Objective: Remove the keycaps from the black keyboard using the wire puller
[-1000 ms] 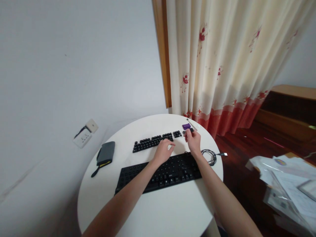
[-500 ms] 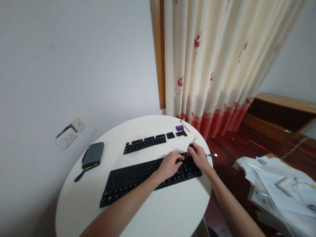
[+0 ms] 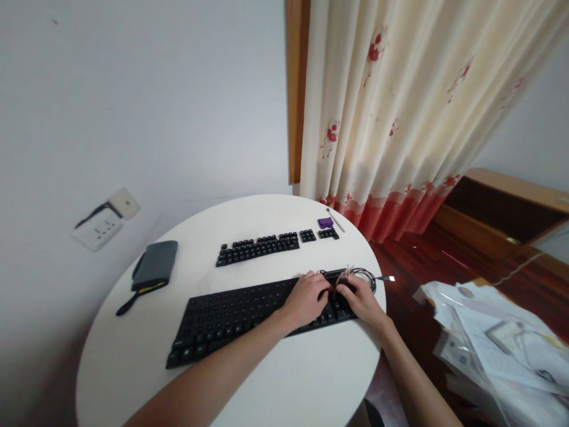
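A black keyboard (image 3: 240, 317) lies on the round white table (image 3: 284, 379); several of its keycaps are off in the upper rows. My left hand (image 3: 306, 296) rests over its right part, fingers curled and thumb close to them; what they hold, if anything, is hidden. Beside it, my right hand (image 3: 362, 299) is closed round a small tool with thin wire prongs, which looks like a keycap puller (image 3: 348, 270). A coiled black cable (image 3: 368, 276) with a USB plug (image 3: 388, 278) lies just behind the right hand.
Loose black keycaps (image 3: 258, 250) stand in rows behind the keyboard. Near the far right edge are a purple item (image 3: 325, 223) and a thin brush (image 3: 336, 220). A grey pouch (image 3: 156, 264) lies at left. Plastic-covered papers (image 3: 502, 338) sit off the table at right.
My right hand has lowered onto the keyboard, closer to my left hand, and the wire prongs no longer stand up as high. The view has shifted slightly.
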